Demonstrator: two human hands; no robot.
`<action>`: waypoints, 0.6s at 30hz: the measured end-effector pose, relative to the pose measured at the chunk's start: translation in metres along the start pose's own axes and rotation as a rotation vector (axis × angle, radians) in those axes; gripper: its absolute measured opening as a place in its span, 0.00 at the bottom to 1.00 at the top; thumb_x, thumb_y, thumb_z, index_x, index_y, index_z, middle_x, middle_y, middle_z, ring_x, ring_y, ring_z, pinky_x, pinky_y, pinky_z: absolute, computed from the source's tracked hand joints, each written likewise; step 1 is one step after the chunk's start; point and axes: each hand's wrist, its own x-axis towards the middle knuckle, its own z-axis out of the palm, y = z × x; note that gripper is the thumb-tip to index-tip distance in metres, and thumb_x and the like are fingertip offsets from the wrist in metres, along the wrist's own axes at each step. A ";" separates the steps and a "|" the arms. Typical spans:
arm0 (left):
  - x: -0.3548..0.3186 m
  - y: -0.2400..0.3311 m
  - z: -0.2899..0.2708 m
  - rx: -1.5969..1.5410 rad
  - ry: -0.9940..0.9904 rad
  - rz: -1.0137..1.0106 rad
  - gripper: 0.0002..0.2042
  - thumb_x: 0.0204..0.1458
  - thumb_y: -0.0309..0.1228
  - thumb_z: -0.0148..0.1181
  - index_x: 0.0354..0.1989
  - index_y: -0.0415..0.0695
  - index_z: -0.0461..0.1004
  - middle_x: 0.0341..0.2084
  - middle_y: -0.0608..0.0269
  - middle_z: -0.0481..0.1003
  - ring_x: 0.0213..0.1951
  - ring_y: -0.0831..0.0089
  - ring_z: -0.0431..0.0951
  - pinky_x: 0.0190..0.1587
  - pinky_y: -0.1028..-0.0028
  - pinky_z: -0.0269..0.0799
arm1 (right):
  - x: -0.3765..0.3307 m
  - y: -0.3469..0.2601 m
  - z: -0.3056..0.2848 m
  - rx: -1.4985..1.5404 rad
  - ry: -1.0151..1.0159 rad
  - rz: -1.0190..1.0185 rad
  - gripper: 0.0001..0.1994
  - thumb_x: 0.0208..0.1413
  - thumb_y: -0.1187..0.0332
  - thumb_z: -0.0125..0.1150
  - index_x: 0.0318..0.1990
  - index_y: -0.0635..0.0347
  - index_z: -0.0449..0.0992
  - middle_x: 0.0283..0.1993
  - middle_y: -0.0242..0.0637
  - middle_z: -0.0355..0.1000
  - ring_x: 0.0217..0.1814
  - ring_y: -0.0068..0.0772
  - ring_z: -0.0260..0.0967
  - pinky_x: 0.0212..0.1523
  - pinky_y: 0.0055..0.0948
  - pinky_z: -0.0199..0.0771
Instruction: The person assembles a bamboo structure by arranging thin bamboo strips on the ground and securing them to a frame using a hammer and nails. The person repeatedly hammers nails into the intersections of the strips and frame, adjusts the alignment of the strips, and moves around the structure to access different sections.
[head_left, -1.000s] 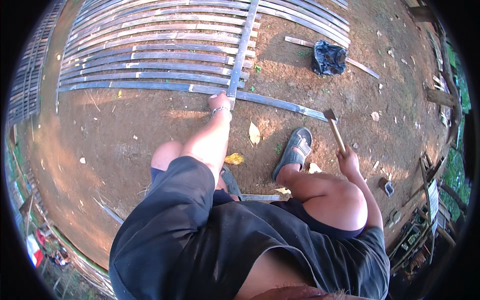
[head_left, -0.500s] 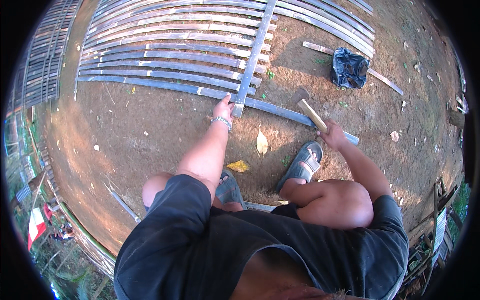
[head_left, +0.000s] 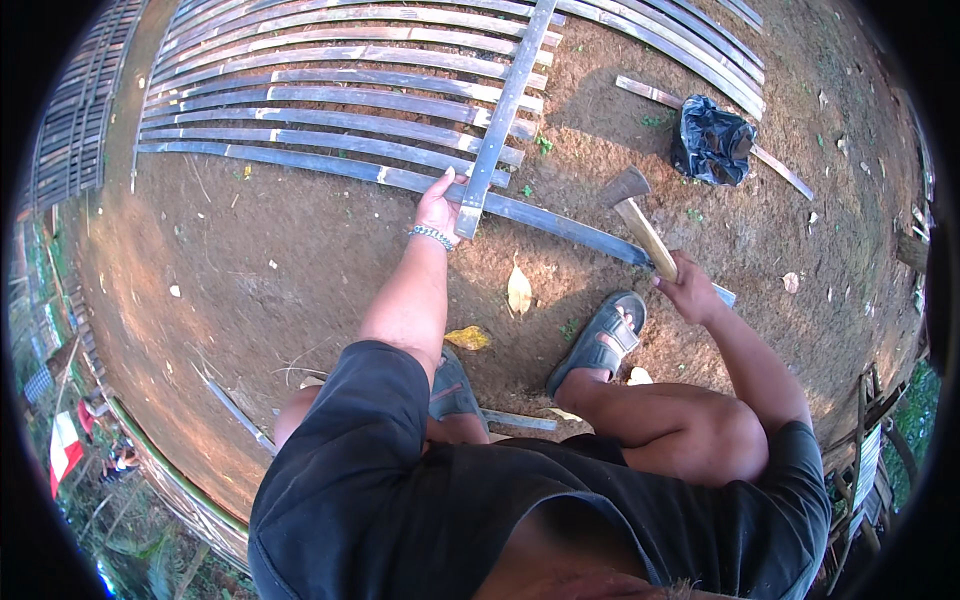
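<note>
Since the earlier frame, the hatchet point(head_left: 640, 225) has been raised by the right hand point(head_left: 690, 290), fingers wrapped around its handle; its head points to the upper left. The upright bamboo slat point(head_left: 505, 105) is gripped at its lower end by the left hand point(head_left: 438, 205), across horizontal slats point(head_left: 300, 110) on bare dirt ground point(head_left: 270, 270), open at lower left.

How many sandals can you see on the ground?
2: a grey sandal on the foot below the right hand, and a second sandal partly hidden under the left arm.
</note>
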 end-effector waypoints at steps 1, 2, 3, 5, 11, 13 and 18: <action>-0.001 0.000 0.001 0.006 0.005 -0.001 0.16 0.57 0.43 0.61 0.37 0.41 0.72 0.40 0.41 0.80 0.40 0.56 0.82 0.43 0.61 0.80 | 0.000 0.000 0.000 0.008 -0.001 0.004 0.20 0.58 0.58 0.62 0.48 0.66 0.72 0.50 0.55 0.68 0.53 0.59 0.69 0.56 0.46 0.67; -0.002 -0.001 0.002 0.012 0.009 -0.002 0.16 0.57 0.43 0.61 0.37 0.41 0.72 0.40 0.41 0.79 0.41 0.55 0.82 0.44 0.61 0.80 | 0.000 0.000 0.000 0.015 -0.002 0.009 0.20 0.58 0.58 0.62 0.49 0.66 0.72 0.50 0.55 0.68 0.53 0.59 0.69 0.57 0.46 0.67; -0.003 0.000 0.003 0.021 0.013 0.000 0.15 0.57 0.43 0.61 0.37 0.41 0.72 0.40 0.40 0.79 0.41 0.55 0.82 0.44 0.62 0.80 | 0.000 -0.002 -0.001 0.025 -0.002 0.011 0.20 0.58 0.58 0.62 0.49 0.66 0.73 0.50 0.55 0.68 0.53 0.59 0.69 0.57 0.46 0.67; -0.006 0.001 0.004 0.033 0.029 -0.018 0.15 0.57 0.43 0.60 0.37 0.42 0.72 0.40 0.40 0.79 0.41 0.55 0.82 0.43 0.62 0.80 | 0.001 -0.006 -0.003 0.017 -0.023 0.041 0.20 0.58 0.58 0.61 0.49 0.66 0.73 0.50 0.55 0.68 0.54 0.59 0.69 0.57 0.45 0.67; -0.007 -0.001 0.010 0.027 0.044 0.001 0.16 0.58 0.43 0.60 0.37 0.41 0.72 0.41 0.39 0.79 0.40 0.57 0.82 0.42 0.63 0.80 | 0.003 -0.003 -0.001 0.018 -0.028 0.077 0.21 0.59 0.58 0.61 0.51 0.65 0.72 0.51 0.55 0.68 0.55 0.58 0.68 0.58 0.45 0.66; -0.008 -0.001 0.011 0.028 0.027 -0.004 0.16 0.57 0.43 0.60 0.38 0.40 0.73 0.40 0.41 0.80 0.39 0.58 0.82 0.42 0.64 0.80 | 0.004 -0.002 -0.001 0.006 -0.031 0.078 0.21 0.59 0.58 0.61 0.52 0.65 0.72 0.51 0.55 0.68 0.55 0.58 0.68 0.59 0.45 0.66; -0.016 -0.007 0.019 0.290 0.433 0.127 0.19 0.56 0.41 0.64 0.44 0.36 0.74 0.35 0.47 0.80 0.35 0.61 0.81 0.42 0.65 0.77 | 0.008 0.001 0.005 0.065 -0.049 0.064 0.21 0.58 0.59 0.62 0.50 0.67 0.72 0.53 0.54 0.68 0.57 0.57 0.67 0.61 0.43 0.65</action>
